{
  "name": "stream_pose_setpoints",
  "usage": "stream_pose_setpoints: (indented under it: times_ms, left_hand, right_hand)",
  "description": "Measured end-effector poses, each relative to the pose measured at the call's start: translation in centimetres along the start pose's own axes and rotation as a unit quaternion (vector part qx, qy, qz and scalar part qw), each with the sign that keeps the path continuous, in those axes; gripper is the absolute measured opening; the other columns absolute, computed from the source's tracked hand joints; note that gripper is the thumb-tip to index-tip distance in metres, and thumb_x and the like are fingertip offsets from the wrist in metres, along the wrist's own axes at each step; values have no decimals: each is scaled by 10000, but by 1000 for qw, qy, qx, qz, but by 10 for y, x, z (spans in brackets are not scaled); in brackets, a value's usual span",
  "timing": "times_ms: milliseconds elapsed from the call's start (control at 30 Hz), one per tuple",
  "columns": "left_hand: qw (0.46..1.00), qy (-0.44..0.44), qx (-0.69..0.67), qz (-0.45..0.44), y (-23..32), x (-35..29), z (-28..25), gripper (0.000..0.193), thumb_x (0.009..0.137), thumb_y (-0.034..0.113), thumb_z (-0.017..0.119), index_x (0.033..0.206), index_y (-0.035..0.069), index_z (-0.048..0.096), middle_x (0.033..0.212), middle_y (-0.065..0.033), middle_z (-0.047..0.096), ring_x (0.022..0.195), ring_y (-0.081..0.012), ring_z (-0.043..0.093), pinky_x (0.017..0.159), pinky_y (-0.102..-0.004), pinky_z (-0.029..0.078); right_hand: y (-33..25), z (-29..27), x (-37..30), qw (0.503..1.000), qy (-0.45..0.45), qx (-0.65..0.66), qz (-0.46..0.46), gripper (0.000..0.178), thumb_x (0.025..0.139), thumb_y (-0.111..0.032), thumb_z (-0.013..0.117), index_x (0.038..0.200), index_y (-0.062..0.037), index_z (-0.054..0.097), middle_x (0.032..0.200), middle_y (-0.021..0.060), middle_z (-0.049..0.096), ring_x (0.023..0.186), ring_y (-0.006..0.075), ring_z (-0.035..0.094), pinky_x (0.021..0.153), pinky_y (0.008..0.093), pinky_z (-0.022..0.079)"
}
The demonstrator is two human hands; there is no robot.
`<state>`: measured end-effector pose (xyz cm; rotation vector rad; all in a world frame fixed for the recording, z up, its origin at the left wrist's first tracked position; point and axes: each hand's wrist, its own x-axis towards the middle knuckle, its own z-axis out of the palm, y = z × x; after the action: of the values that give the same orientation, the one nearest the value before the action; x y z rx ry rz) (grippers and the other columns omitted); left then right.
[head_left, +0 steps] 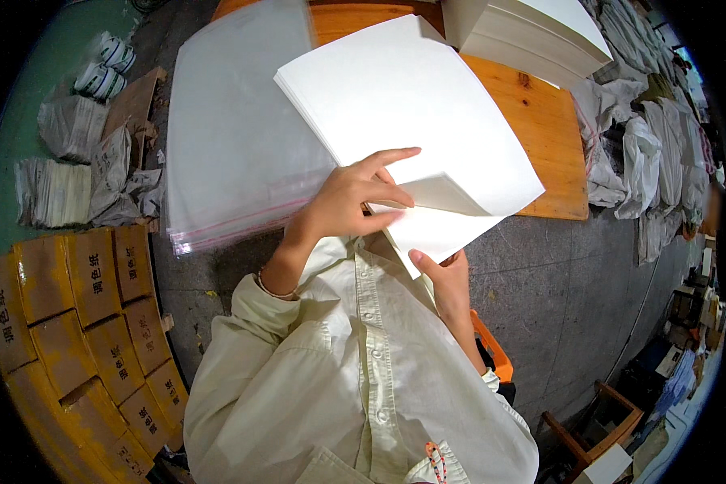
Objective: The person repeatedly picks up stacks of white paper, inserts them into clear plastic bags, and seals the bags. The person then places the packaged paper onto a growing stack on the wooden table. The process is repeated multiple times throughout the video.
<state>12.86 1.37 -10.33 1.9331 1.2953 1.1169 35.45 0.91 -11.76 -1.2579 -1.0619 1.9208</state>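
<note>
Underneath, tabletop: orange-brown wooden tabletop [552,133], knotted grain; carries the listed items.
Sleeve pile: flat, clear plastic sleeves with pink-lined near edges [242,121], on the left; probably set there to lie within the left hand's reach.
Held paper: large, thin sheaf of plain white paper sheets [379,97], centred before the person, left edge overlapping the sleeves; near end overhangs the tabletop, which likely gives fingers access from below.
Paper block: tall, squared block of off-white paper [532,44], at the far right; apparently placed there to leave the near space for the sheaf.
Fold: shaded, triangular bend in the white paper [448,194], raised near the front; presumably caused by the hands' pressure.
Left hand [359,194]: fingers partly spread over the sheaf beside the fold, seemingly steadying it; cannot tell whether a sheet is pinched.
Right hand [446,278]: closed on the near edge, thumb above, fingers mostly hidden; apparently supporting the overhang.
</note>
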Motion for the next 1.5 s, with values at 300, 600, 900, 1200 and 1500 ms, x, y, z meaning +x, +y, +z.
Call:
stream_pose_setpoints:
  times_ms: [300, 600, 900, 1200, 1500]
  left_hand:
    - [988, -100, -39, -107, -4, 0, -5, 490, 697, 112, 743, 1168, 108, 610, 1315, -88, 501, 984, -232, 587, 809, -341, 503]
    - [989, 121, -72, -44, -2, 3, 11, 450, 820, -83, 551, 1222, 118, 541, 1347, -117, 434, 804, -167, 571, 694, -244, 492]
    - [997, -75, -17, -9, 8, 3, -7, 552, 585, 157, 816, 1101, 125, 622, 1282, -97, 499, 1106, -258, 514, 923, -378, 439]
    - [993, -90, -30, -73, 4, 1, -7, 559, 608, 129, 798, 1132, 121, 602, 1184, -62, 548, 1081, -231, 530, 890, -341, 458]
    - [987, 91, -125, -32, -6, -2, 6, 575, 830, -70, 563, 1341, 153, 420, 1388, -112, 382, 829, -108, 540, 699, -230, 483]
  right_hand:
    - [-5, -4, -4, 999, -1, -39, 11, 687, 719, -60, 752, 1282, 32, 368, 1162, 128, 549, 1071, 183, 542, 920, 295, 437]
    - [-2, -8, -5, 1000, -20, -7, 15, 688, 711, -23, 754, 1270, 17, 356, 1136, 102, 556, 1008, 138, 557, 872, 277, 460]
    - [-10, 0, -2, 1000, -3, -23, -7, 627, 723, -43, 748, 1234, 31, 394, 1130, 120, 571, 1019, 160, 568, 871, 284, 465]
    - [-6, -1, -2, 1000, -11, -9, -13, 651, 722, -53, 752, 1253, 27, 383, 1148, 121, 559, 1056, 168, 552, 895, 286, 457]
    - [-5, -8, -6, 998, -14, -47, 25, 667, 707, -28, 762, 1248, 18, 376, 1115, 101, 568, 1010, 147, 560, 862, 270, 457]
